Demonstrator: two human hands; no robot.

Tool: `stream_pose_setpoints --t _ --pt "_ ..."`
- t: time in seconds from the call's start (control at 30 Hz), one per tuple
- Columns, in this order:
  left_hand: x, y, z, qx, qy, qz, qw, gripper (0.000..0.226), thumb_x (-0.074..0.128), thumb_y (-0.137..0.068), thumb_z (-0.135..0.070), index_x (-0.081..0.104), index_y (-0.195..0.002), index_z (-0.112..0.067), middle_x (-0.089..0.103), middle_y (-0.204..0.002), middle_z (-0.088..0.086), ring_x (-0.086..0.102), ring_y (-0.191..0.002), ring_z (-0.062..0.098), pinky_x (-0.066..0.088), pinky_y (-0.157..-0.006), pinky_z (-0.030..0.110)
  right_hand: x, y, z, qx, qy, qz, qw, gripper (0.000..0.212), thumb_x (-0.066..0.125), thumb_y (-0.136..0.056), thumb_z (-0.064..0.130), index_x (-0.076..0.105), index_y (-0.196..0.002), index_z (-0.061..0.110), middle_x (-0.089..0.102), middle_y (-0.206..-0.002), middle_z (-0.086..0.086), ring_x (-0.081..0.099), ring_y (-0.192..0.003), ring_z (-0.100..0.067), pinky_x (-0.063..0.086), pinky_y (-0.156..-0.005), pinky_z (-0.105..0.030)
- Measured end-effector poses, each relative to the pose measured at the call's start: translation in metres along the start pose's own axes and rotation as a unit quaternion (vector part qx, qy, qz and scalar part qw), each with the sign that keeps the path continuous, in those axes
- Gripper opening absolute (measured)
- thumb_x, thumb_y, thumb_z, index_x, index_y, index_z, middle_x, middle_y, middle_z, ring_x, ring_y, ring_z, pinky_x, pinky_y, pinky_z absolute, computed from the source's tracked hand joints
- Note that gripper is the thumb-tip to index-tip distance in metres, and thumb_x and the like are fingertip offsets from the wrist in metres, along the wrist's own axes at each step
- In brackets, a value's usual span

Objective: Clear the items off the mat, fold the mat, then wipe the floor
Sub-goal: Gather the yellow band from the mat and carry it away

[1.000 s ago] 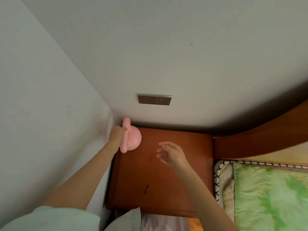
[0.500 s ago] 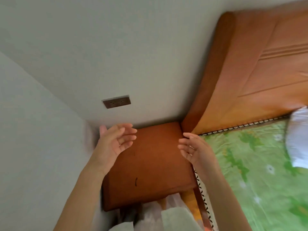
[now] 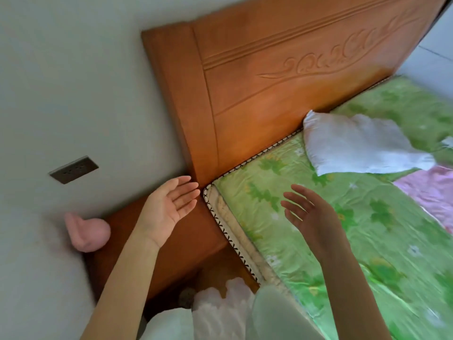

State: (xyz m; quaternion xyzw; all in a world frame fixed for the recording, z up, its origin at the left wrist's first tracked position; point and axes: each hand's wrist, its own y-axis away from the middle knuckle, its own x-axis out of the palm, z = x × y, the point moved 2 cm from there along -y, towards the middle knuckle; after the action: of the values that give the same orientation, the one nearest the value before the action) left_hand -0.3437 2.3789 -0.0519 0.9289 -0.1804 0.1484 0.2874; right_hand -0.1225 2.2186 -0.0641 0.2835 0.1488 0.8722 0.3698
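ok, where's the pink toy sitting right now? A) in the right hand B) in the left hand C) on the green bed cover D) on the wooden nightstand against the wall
D: the pink toy rests on the nightstand by the wall; both the left hand and right hand are open and empty.

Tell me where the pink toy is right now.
In the head view the pink toy sits at the left, on the far left edge of the wooden nightstand against the wall, below the wall socket and left of the left hand.
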Motion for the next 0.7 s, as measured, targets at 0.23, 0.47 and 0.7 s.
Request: stream_pose_setpoints --t 0.23,0.47,0.7 --pt "0.129 0.027 0.079 -0.033 -0.100 0.159 0.982 0.022 0.042 -0.096 -0.017 0.062 -0.098 -0.008 0.069 -0.086 0.006 0.068 -0.077 0.015 0.056 -0.068 0.026 -0.133 0.072 0.037 -0.075 -0.062 -0.108 0.989 0.026 0.037 -0.096 0.013 0.062 -0.093 0.013 0.070 -0.073 -0.001 0.067 -0.065 -0.012 0.053 -0.058 -0.018" --pt "0.244 0.048 0.133 -0.087 -0.152 0.328 0.928 0.026 0.042 -0.094 -0.023 0.061 -0.099 -0.006 0.071 -0.085 0.006 0.068 -0.080 0.018 0.057 -0.068 0.025 -0.220 0.160 0.027 -0.186 -0.125 -0.260 0.939 0.085 0.084 -0.017 0.053 0.067 -0.091 0.015 0.072 -0.077 -0.002 0.068 -0.069 -0.012 0.053 -0.059 -0.019" --pt "0.315 0.079 0.191 -0.174 -0.244 0.461 0.835 0.034 0.031 -0.099 -0.028 0.060 -0.098 -0.009 0.072 -0.078 0.004 0.068 -0.070 0.014 0.047 -0.071 0.029 -0.256 0.239 -0.010 -0.260 -0.253 -0.399 0.842 0.022 0.056 -0.073 0.020 0.076 -0.065 0.024 0.071 -0.073 -0.001 0.068 -0.065 -0.012 0.054 -0.057 -0.019"
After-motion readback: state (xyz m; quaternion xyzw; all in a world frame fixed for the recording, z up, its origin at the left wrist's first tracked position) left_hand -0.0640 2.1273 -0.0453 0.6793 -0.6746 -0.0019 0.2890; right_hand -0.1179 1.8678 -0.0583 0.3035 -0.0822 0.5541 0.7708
